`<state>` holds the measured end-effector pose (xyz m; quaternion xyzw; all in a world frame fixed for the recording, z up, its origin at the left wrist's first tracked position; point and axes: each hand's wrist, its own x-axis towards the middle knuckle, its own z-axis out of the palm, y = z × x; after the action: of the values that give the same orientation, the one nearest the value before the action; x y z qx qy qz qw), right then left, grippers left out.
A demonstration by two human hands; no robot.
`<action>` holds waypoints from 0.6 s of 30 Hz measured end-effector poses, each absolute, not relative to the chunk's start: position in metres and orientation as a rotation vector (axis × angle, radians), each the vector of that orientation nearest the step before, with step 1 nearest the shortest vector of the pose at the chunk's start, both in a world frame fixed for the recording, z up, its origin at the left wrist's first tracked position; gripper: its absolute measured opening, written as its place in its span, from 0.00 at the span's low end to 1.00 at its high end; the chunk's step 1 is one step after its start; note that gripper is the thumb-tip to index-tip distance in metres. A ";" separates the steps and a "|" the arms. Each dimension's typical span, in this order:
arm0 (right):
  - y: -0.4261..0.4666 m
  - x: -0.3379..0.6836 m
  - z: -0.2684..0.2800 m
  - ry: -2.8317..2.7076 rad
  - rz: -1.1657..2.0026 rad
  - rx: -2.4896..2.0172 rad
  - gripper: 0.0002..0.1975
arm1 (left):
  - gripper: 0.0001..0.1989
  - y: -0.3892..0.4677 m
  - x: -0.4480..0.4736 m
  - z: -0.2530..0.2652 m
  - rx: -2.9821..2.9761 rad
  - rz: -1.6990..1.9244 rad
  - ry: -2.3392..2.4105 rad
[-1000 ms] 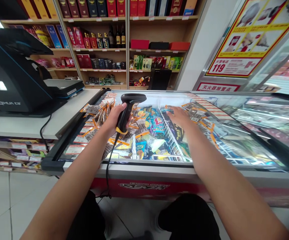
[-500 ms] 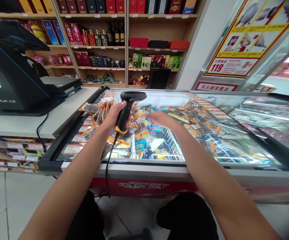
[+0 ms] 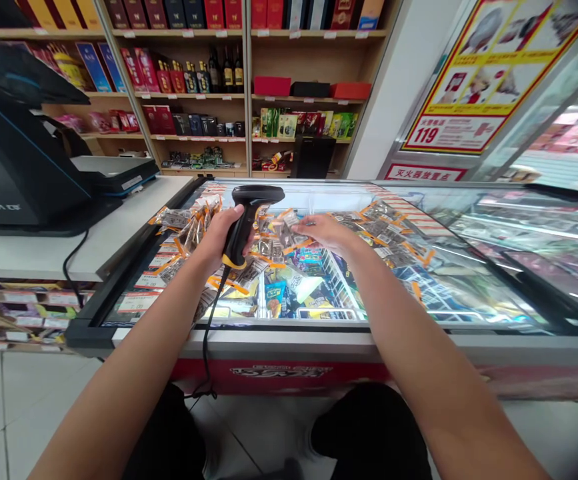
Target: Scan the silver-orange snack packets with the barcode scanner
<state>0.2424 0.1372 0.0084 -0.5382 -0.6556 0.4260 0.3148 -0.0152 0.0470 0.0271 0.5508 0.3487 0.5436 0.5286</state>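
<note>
My left hand [image 3: 222,233] is wrapped round the handle of a black and yellow barcode scanner [image 3: 241,230], its head pointing right and its cable hanging down over the freezer's front. Just right of the scanner, my right hand [image 3: 327,231] pinches a small clear snack packet [image 3: 287,230] with orange edges. Similar packets lie on the freezer's glass top: a heap [image 3: 193,223] beyond and left of my left hand, and a spread-out group [image 3: 391,230] to the right of my right hand. The scanner hides part of the packets behind it.
Under the glass of the chest freezer [image 3: 289,339], colourful ice-cream packs [image 3: 301,287] lie in wire baskets. At left, a counter [image 3: 133,213] carries a black checkout machine [image 3: 23,147] with a scale. Shelves [image 3: 193,97] of boxes and bottles stand behind.
My right hand, empty-looking and stretched out over the freezer before, now has a snack packet between its fingers. The scanner stays in my left hand. The whole view has shifted slightly.
</note>
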 end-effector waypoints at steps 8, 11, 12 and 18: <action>0.132 0.235 0.016 -1.133 1.344 -1.152 0.06 | 0.27 0.049 -0.015 0.018 1.383 1.103 0.765; 0.131 0.233 0.017 -1.062 1.361 -1.129 0.07 | 0.26 0.048 -0.014 0.015 1.424 1.028 0.775; 0.130 0.233 0.017 -1.056 1.363 -1.129 0.07 | 0.26 0.048 -0.014 0.014 1.430 1.019 0.782; 0.132 0.233 0.019 -1.112 1.309 -1.134 0.08 | 0.26 0.047 -0.012 0.017 1.440 1.018 0.811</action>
<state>0.2328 0.1325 0.0188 -0.4720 -0.4629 0.5450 0.5158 -0.0118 0.0474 0.0166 0.6123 0.3449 0.4329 0.5646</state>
